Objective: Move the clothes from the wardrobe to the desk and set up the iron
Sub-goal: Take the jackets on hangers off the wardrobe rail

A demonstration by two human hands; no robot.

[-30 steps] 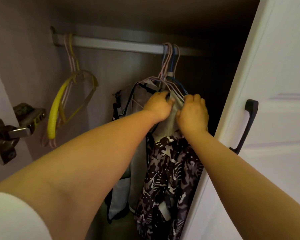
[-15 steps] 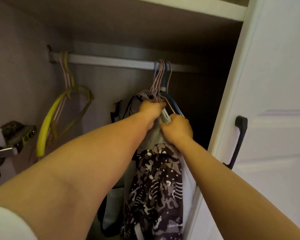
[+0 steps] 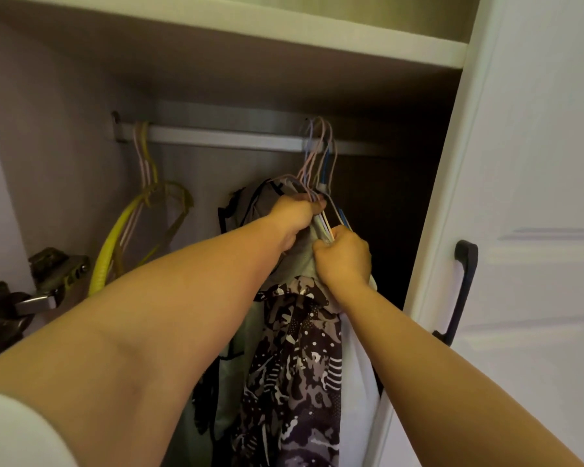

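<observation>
Several garments hang bunched on thin wire hangers (image 3: 317, 156) from the wardrobe rail (image 3: 223, 138): a grey top (image 3: 300, 251), a dark camouflage-patterned piece (image 3: 294, 372) and a white one (image 3: 358, 382). My left hand (image 3: 292, 217) is closed around the hanger necks just under the hooks. Slightly lower and to the right, my right hand (image 3: 343, 256) grips the hanger shoulders together with the cloth. The hooks are at the rail; I cannot tell if they still rest on it. No iron or desk is in view.
Empty yellow and pink hangers (image 3: 142, 203) dangle at the rail's left end. A metal door hinge (image 3: 31, 291) juts out at the left. The white wardrobe door (image 3: 536, 230) with a black handle (image 3: 459, 291) stands open on the right. A shelf (image 3: 284, 32) runs above.
Both hands have tightened around the hangers, the right hand sliding lower onto their shoulders. The view has tilted up, showing the shelf above the rail.
</observation>
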